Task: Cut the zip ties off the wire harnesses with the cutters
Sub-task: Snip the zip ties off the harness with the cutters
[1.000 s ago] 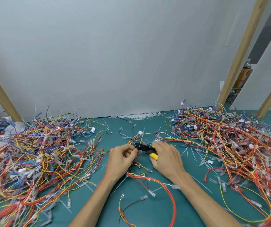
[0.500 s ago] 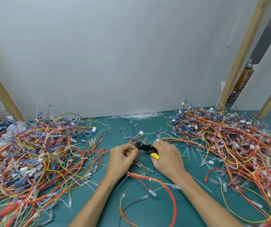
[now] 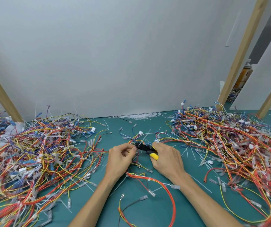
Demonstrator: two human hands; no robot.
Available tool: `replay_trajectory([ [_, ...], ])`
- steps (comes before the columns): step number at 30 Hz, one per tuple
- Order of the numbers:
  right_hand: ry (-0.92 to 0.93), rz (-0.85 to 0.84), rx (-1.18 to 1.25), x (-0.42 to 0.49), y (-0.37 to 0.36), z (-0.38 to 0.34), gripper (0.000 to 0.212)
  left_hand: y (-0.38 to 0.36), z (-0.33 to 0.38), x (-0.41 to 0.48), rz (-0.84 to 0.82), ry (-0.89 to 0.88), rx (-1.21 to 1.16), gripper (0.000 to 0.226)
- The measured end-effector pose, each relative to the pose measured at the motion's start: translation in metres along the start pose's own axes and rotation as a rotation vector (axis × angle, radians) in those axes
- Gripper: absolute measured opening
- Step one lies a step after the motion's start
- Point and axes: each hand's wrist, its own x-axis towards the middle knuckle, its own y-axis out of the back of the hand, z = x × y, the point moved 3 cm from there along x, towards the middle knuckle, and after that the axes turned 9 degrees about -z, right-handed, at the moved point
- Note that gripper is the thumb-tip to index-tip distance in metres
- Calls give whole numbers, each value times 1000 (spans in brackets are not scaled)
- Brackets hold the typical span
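Note:
A wire harness [image 3: 149, 179] of red, orange and yellow wires lies on the green table in front of me and runs up between both hands. My left hand [image 3: 120, 158] pinches a bunch of its wires. My right hand [image 3: 166, 158] grips the cutters [image 3: 146, 149], which have yellow-and-black handles and a black head. The cutter head points left and touches the wires right at my left fingertips. A white zip tie [image 3: 149, 179] wraps the red strand below my hands. Whether the jaws hold a tie is hidden by my fingers.
A big tangled pile of harnesses [image 3: 33, 158] covers the left of the green table [image 3: 147, 215]; another pile [image 3: 233, 145] covers the right. Cut white zip ties [image 3: 141, 115] lie along the white back wall. Wooden posts [image 3: 239, 53] stand at the left and right.
Both hands stay at the same spot with the cutter head against the wires; only slight shifts of fingers and camera are visible.

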Motion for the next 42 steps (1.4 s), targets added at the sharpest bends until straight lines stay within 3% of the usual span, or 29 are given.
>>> replay_trajectory([
  [11, -9, 15, -1, -1, 3, -1, 20, 1, 1, 0, 2, 17, -9, 18],
  [23, -13, -18, -48, 0, -1, -2, 35, 1, 0, -1, -11, 17, -20, 21],
  [42, -26, -24, -1, -2, 3, -3, 19, 2, 0, -1, -17, 13, -19, 23],
])
